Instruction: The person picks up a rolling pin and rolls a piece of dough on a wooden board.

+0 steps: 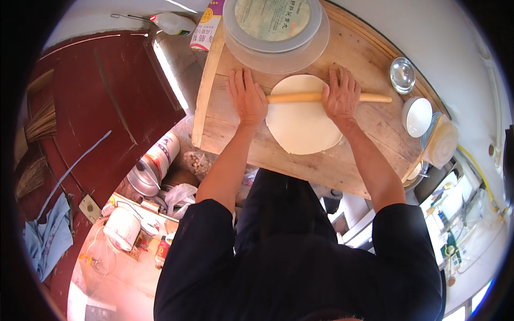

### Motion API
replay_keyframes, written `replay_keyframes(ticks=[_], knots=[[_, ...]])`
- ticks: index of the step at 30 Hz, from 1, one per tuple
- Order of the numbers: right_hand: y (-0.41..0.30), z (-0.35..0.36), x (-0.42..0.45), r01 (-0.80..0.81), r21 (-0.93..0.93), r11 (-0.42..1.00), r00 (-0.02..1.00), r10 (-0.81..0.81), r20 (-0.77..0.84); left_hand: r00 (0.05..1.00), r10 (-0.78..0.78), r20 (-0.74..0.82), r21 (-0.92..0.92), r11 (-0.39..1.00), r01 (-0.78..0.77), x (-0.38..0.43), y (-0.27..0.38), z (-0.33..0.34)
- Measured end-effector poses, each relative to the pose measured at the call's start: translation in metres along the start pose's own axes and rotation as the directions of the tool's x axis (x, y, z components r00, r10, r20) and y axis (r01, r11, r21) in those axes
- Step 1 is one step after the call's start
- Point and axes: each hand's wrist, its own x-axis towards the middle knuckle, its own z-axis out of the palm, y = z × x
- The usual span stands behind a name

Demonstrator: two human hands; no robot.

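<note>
A round sheet of pale dough [307, 128] lies flat on a wooden board [229, 138]. Across its upper half rests a thin wooden rolling pin [295, 97], nearly level from left to right. My left hand [247, 96] presses its palm over the pin's left end, just off the dough's left edge, and hides that end. Over the pin at the dough's right edge lies my right hand [342, 92], fingers stretched forward. The pin's tapered right end sticks out beyond it.
Behind the dough stands a lidded plastic tub [277, 44]. A glass bowl [402, 75], a white bowl [417, 116] and a plastic container [439, 140] line the right side. A printed bag [207, 28] touches the board's far left. A dark red door [108, 80] is at left.
</note>
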Motion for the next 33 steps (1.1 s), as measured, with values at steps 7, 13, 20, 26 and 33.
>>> replay_keyframes(ticks=[7,13,20,26,33], knots=[[0.003,0.002,0.095,-0.206,-0.051,0.977,0.97,0.21,0.123,0.991,-0.084,0.103,-0.185,0.977,0.103,0.079,-0.016,0.01],[-0.018,-0.013,-0.056,-0.103,0.011,0.995,0.99,0.102,0.101,0.954,0.03,0.299,-0.117,0.993,0.006,-0.056,-0.014,-0.024],[-0.011,-0.003,0.027,-0.123,-0.006,0.992,0.991,0.123,0.061,0.971,0.05,0.232,-0.071,0.997,-0.034,0.024,-0.015,-0.003],[-0.009,-0.005,-0.008,-0.137,-0.006,0.991,0.99,0.136,-0.026,0.974,0.126,0.188,-0.036,0.992,-0.121,0.012,0.017,-0.003],[0.013,-0.062,-0.097,-0.107,0.145,0.984,0.99,0.092,0.107,0.835,-0.06,0.546,-0.259,0.937,0.236,0.014,0.035,-0.022]])
